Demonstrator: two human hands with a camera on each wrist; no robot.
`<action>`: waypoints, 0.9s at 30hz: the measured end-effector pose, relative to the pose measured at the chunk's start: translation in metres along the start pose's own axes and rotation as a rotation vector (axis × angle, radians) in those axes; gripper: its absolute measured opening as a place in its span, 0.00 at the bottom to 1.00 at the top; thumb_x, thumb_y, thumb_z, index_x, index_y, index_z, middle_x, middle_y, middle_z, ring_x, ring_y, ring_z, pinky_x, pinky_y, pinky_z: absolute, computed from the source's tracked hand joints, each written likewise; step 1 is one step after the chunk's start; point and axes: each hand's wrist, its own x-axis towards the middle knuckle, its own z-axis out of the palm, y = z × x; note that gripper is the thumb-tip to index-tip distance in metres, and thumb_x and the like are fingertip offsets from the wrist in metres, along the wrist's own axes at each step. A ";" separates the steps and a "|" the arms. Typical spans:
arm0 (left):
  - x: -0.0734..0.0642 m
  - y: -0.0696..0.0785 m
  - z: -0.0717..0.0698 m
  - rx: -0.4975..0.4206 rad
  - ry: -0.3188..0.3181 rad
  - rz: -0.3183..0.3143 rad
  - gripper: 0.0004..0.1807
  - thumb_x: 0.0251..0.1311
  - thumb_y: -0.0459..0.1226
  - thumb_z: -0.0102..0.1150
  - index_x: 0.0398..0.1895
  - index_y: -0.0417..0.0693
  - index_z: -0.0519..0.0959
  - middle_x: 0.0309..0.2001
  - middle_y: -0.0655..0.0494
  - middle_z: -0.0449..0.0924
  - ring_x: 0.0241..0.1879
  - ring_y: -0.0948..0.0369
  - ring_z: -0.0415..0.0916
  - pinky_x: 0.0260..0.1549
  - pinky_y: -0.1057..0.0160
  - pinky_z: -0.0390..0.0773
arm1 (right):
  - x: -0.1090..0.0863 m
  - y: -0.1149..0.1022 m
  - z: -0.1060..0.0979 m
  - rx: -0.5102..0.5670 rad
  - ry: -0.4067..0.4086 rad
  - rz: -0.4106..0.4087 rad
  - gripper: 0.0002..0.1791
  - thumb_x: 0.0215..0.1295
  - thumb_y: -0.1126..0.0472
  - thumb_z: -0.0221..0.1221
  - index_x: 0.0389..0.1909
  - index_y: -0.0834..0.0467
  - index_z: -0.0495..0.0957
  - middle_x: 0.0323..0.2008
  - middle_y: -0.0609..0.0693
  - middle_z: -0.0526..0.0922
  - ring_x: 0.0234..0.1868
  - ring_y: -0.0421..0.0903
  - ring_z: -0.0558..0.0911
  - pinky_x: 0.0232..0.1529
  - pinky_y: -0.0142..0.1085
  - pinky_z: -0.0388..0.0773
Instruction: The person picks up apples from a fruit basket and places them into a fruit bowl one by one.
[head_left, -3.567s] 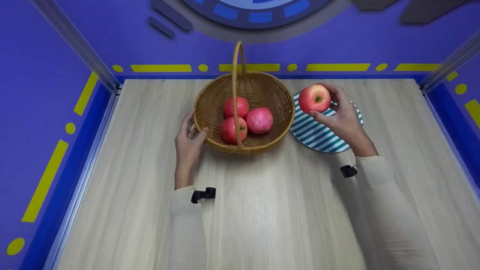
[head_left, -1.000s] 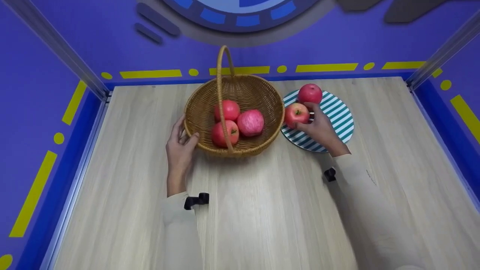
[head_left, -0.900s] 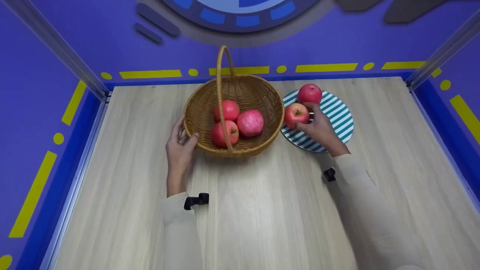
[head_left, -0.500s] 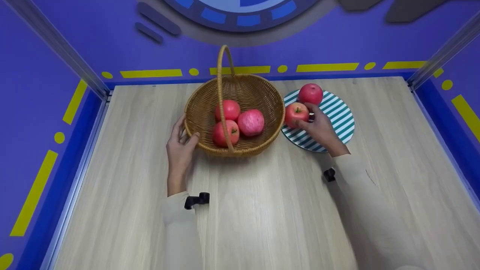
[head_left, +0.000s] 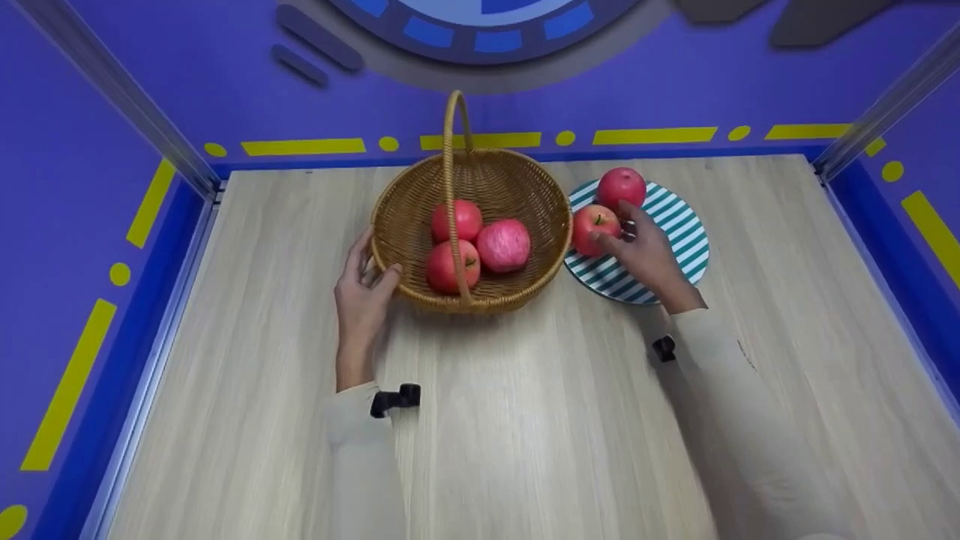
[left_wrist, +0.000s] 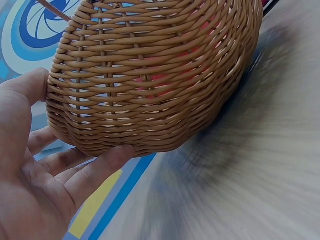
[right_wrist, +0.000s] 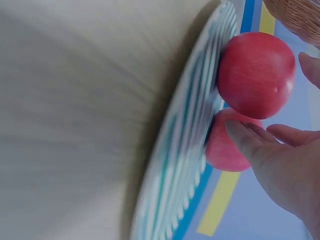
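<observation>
My left hand point(head_left: 363, 289) holds the side of a brown wicker basket point(head_left: 405, 199), thumb at the rim and fingers against the outer weave point(left_wrist: 150, 90). Three red apples lie inside it; the pinkish one point(head_left: 503, 245) is at the right. On a round plate with green and white stripes point(head_left: 686, 232) sit two more apples. The nearer apple point(head_left: 595, 229) is close to the basket's rim, the other apple point(head_left: 622, 187) behind it. My right hand point(head_left: 646, 251) is beside the nearer apple, its thumb and fingers spread off it in the right wrist view.
The basket's tall handle point(head_left: 450, 172) arches over its middle. All stands on a pale wooden table point(head_left: 510, 420). A blue wall panel point(head_left: 667, 97) with yellow marks rises behind, with more panels and metal posts at both sides.
The right hand has lowered its apple onto the plate, left of the other apple, and its fingers have just loosened from it. The left hand stays on the basket, which tilts slightly.
</observation>
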 end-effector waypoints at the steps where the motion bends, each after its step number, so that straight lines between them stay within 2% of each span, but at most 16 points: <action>1: 0.002 -0.005 0.000 -0.001 0.000 0.007 0.38 0.68 0.35 0.65 0.81 0.58 0.67 0.79 0.51 0.64 0.72 0.47 0.70 0.59 0.51 0.82 | -0.001 -0.002 -0.001 -0.012 0.012 -0.014 0.48 0.71 0.47 0.69 0.83 0.59 0.57 0.76 0.59 0.67 0.74 0.59 0.68 0.72 0.55 0.72; 5: 0.002 -0.006 -0.001 0.010 -0.003 0.025 0.38 0.68 0.36 0.66 0.81 0.59 0.68 0.79 0.52 0.65 0.71 0.47 0.71 0.59 0.51 0.83 | -0.003 -0.012 -0.002 -0.070 0.063 -0.076 0.48 0.70 0.48 0.71 0.82 0.61 0.59 0.75 0.61 0.68 0.73 0.59 0.68 0.72 0.56 0.71; 10: 0.002 -0.007 -0.002 -0.001 -0.006 0.036 0.37 0.68 0.36 0.65 0.80 0.58 0.69 0.78 0.51 0.65 0.70 0.45 0.72 0.58 0.52 0.83 | -0.006 -0.027 -0.002 -0.094 0.103 -0.140 0.46 0.71 0.49 0.70 0.80 0.64 0.60 0.70 0.63 0.72 0.67 0.60 0.73 0.67 0.58 0.76; 17: 0.002 -0.006 -0.001 -0.006 -0.004 0.037 0.38 0.67 0.35 0.66 0.80 0.58 0.69 0.78 0.51 0.65 0.69 0.45 0.73 0.56 0.53 0.84 | -0.011 -0.049 -0.004 -0.042 0.097 -0.220 0.45 0.71 0.50 0.70 0.81 0.61 0.60 0.72 0.62 0.72 0.70 0.60 0.73 0.69 0.58 0.74; 27: 0.002 -0.005 -0.001 -0.006 -0.001 0.041 0.38 0.66 0.34 0.66 0.80 0.57 0.69 0.78 0.50 0.66 0.69 0.45 0.73 0.57 0.53 0.84 | -0.016 -0.073 0.002 0.037 0.081 -0.299 0.42 0.71 0.47 0.69 0.80 0.58 0.65 0.75 0.55 0.71 0.74 0.54 0.72 0.73 0.49 0.71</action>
